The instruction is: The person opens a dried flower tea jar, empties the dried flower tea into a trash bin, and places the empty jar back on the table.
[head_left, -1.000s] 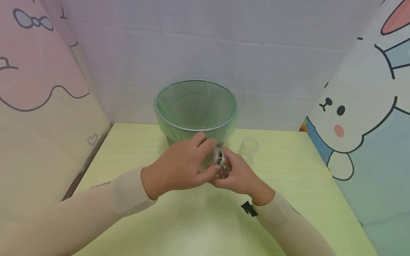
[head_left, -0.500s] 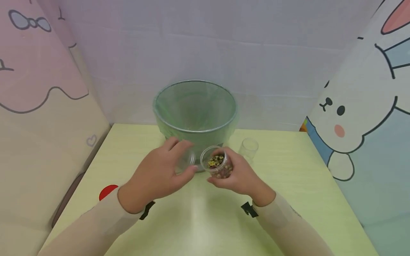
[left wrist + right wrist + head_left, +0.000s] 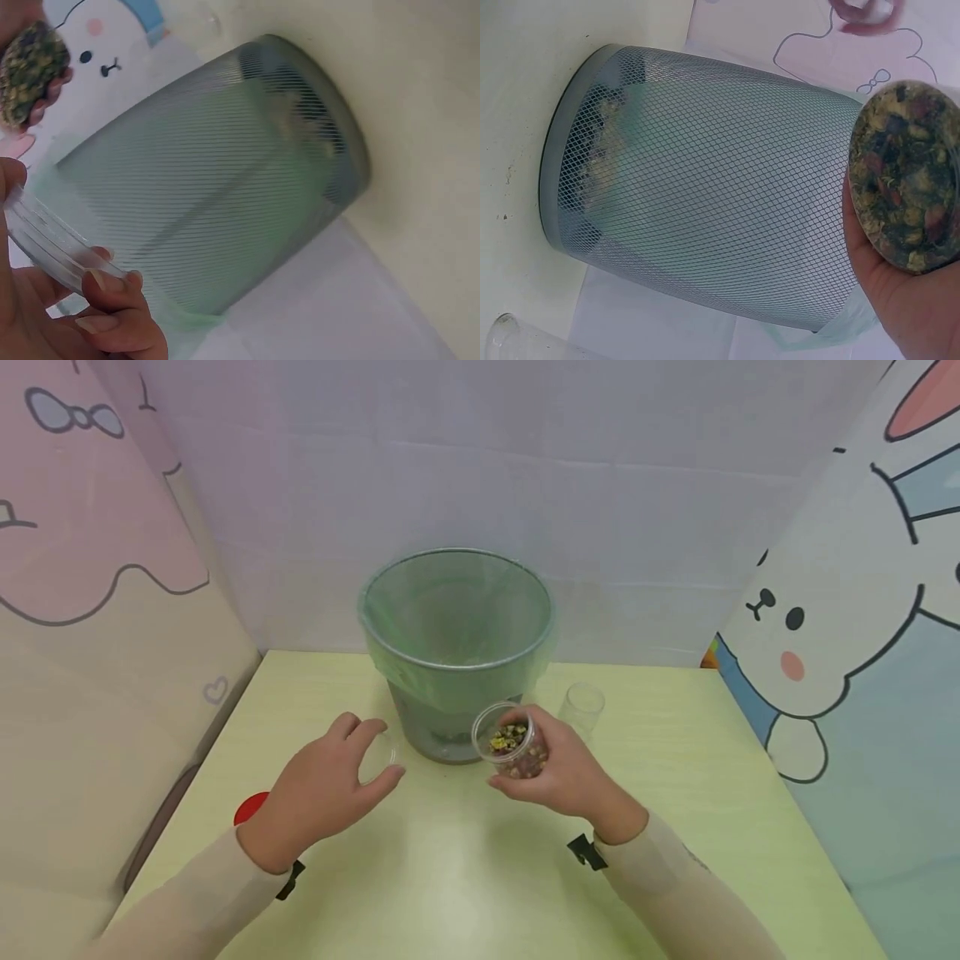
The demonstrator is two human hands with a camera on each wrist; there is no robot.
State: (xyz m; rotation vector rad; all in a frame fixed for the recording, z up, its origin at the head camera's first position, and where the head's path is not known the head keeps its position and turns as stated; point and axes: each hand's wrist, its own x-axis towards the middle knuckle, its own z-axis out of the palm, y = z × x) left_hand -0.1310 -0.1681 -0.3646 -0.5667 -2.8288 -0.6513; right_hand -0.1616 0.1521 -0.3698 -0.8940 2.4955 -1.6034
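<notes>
My right hand (image 3: 562,772) grips a clear plastic jar (image 3: 522,762), tilted with its mouth toward the left. Dried flower tea (image 3: 507,738), yellow, dark and reddish, fills its lower part; the right wrist view shows the mix through the jar's base (image 3: 907,180). My left hand (image 3: 318,789) pinches a clear round lid (image 3: 56,244) by its edge between thumb and fingers, apart from the jar to its left. Behind both hands stands a grey mesh waste bin (image 3: 427,727) lined with a thin green bag (image 3: 450,652).
An upright clear cup (image 3: 583,706) stands on the pale yellow table (image 3: 675,760), right of the bin. A red round thing (image 3: 250,807) lies partly hidden under the left forearm. Some pale and brown matter (image 3: 604,157) shows low inside the bin. Printed cloth walls surround the table.
My left hand has come off the jar with the lid and moved left and toward me. The jar's open mouth now shows; my right hand has stayed nearly in place.
</notes>
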